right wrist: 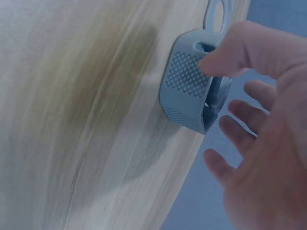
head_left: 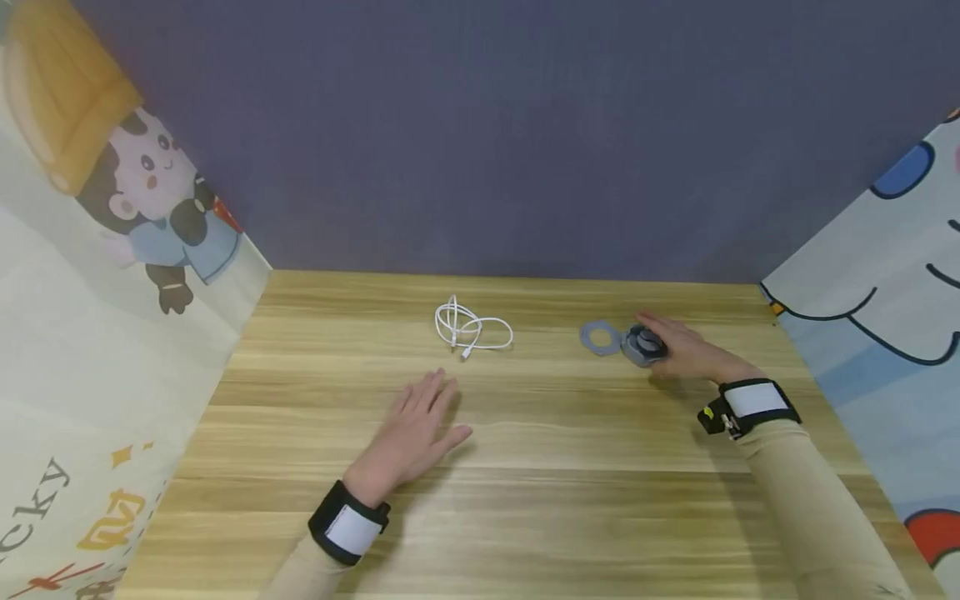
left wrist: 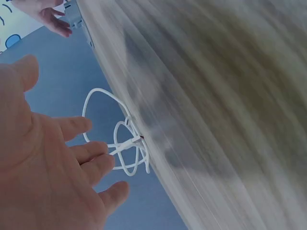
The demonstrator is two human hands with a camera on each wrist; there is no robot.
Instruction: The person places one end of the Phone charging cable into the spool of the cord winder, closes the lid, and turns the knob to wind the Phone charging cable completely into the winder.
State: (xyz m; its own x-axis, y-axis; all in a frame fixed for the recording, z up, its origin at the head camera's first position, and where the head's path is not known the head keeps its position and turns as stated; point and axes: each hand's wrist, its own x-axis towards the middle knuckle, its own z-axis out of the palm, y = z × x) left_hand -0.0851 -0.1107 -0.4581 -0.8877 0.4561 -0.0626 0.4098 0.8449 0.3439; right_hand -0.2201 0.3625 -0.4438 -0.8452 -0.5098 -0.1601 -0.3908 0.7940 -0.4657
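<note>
My left hand point(head_left: 408, 437) hovers or rests over the wood-grain table with fingers extended, holding nothing. Beyond its fingertips lies a loosely coiled white charging cable point(head_left: 480, 332) with its plugs showing; the left wrist view also has the cable point(left wrist: 127, 143) past the fingers. On the right, my right hand point(head_left: 686, 348) is beside a grey faceted case point(head_left: 637, 354) with textured sides and a dark inside. In the right wrist view the thumb lies at the case's point(right wrist: 187, 76) upper edge, while the other fingers stand loosely apart from it. A flat grey ring point(head_left: 601, 337) extends left from the case.
A dark blue-grey panel point(head_left: 487, 142) rises along the table's point(head_left: 525, 517) back edge. Printed cartoon walls stand at the left point(head_left: 90, 350) and right point(head_left: 870, 375).
</note>
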